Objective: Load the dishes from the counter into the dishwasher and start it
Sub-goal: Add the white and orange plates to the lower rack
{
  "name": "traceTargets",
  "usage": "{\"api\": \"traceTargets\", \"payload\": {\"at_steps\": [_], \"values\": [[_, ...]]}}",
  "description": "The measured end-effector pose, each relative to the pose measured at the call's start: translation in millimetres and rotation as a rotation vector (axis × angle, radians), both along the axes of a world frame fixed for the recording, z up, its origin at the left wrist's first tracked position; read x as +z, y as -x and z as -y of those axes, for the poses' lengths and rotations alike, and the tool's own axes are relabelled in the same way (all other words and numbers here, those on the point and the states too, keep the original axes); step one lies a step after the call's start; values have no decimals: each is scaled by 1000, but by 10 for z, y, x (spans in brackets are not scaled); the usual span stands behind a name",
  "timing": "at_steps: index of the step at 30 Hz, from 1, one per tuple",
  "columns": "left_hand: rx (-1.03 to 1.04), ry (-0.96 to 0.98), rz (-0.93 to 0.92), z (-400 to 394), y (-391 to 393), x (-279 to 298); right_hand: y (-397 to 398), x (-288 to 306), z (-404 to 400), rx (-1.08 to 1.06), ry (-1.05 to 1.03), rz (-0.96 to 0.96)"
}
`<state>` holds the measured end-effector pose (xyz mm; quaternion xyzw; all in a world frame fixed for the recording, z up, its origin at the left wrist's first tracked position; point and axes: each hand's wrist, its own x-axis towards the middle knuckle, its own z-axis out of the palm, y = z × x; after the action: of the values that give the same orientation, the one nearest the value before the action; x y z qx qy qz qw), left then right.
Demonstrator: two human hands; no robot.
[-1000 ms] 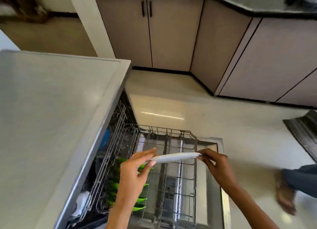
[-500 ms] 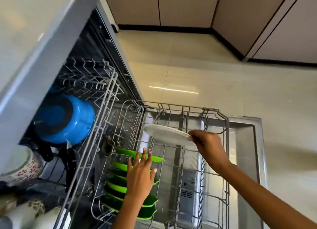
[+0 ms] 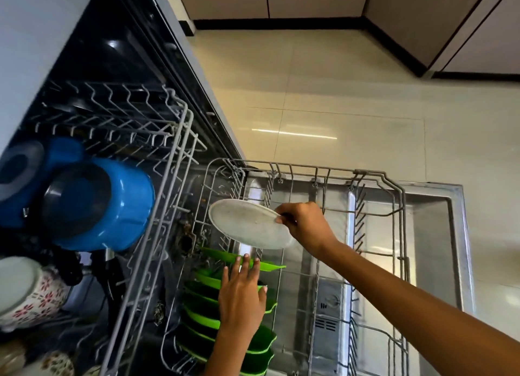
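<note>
The dishwasher stands open with its lower rack [image 3: 394, 184] pulled out over the door. My right hand [image 3: 305, 226] pinches the right edge of a white plate [image 3: 247, 223], held tilted above the rack's left side. Just below it, several green plates [image 3: 208, 311] stand in a row in the rack. My left hand [image 3: 242, 297] reaches over them with straight fingers, its fingertips touching the topmost green plate [image 3: 270, 266].
The upper rack [image 3: 118, 116] holds a blue pot [image 3: 112, 204] on its side and a floral mug [image 3: 31, 294]. The open door [image 3: 433, 235] juts out to the right. Tiled floor [image 3: 337, 94] and beige cabinets [image 3: 422, 15] lie beyond.
My left hand let go of the white plate and went down to the green plates. My right hand lowered and tilted the plate over the rack. My view dropped toward the dishwasher.
</note>
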<state>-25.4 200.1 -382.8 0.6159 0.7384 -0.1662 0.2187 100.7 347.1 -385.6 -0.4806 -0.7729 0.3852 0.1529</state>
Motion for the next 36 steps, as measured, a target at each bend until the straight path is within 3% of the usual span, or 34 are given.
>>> {"api": "traceTargets", "payload": {"at_steps": [20,36], "values": [[86,-6,86,67,53,-35,596,-327,139,209,168,262],[81,47,136,61,82,-90,328,-331,125,251,5,517]]}}
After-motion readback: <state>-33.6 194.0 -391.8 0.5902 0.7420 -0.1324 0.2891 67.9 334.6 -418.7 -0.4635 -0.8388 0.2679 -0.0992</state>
